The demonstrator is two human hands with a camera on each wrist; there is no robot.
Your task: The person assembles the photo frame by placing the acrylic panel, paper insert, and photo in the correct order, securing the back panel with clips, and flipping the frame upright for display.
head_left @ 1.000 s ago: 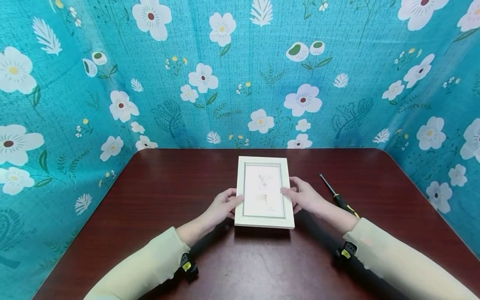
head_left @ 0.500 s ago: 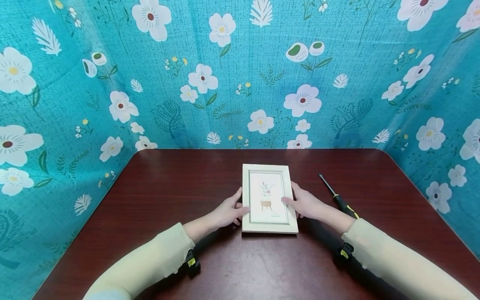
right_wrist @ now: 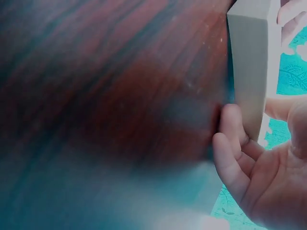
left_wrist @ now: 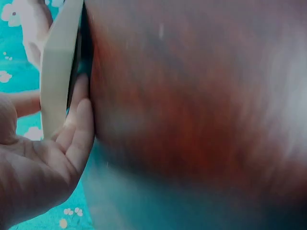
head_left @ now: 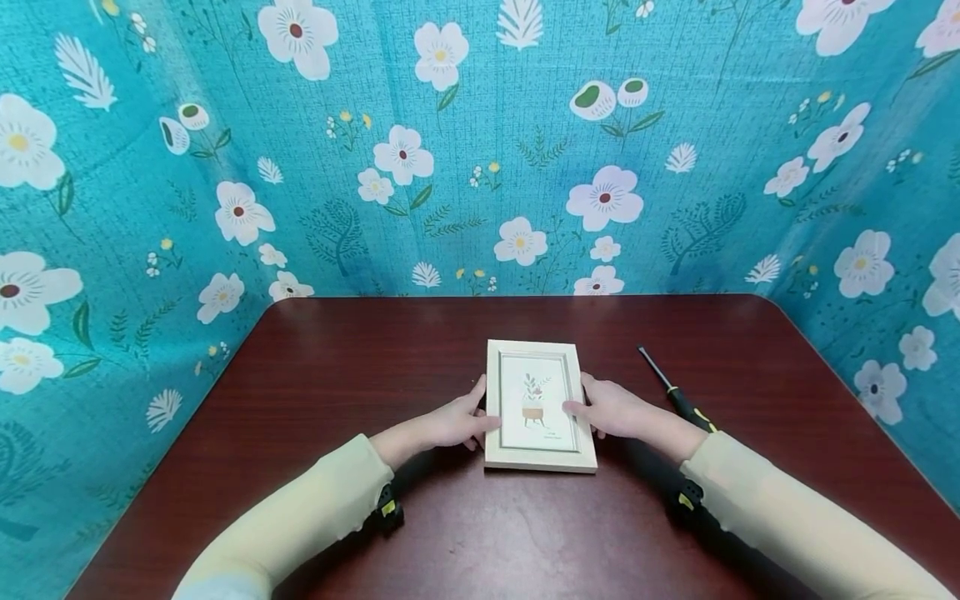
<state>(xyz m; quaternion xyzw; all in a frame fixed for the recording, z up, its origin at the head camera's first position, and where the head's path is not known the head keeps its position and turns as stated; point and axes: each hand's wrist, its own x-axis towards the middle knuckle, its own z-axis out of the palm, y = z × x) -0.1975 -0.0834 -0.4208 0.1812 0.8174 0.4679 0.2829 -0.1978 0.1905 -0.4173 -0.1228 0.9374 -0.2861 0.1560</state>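
Note:
A cream picture frame (head_left: 540, 458) with a potted-plant print lies face up, low over the table at its middle. The left hand (head_left: 456, 419) grips its left side, thumb on the front border. On the opposite side the right hand (head_left: 615, 408) holds the frame with its thumb on the front. In the left wrist view, fingers (left_wrist: 81, 112) curl behind the frame's edge (left_wrist: 57, 72). The right wrist view has fingers (right_wrist: 232, 139) bent under the frame's side (right_wrist: 249, 62), close to the tabletop. The frame's back is mostly hidden.
A flathead screwdriver (head_left: 678, 400) with a black and yellow handle lies right of the frame, its handle end partly behind the right forearm. The dark red-brown table (head_left: 360, 358) has a blue floral cloth (head_left: 465, 125) hanging behind and at both sides.
The frame has come down toward the table and shifted slightly right and nearer, both hands moving with it. Its print has become clearer. The screwdriver has stayed put.

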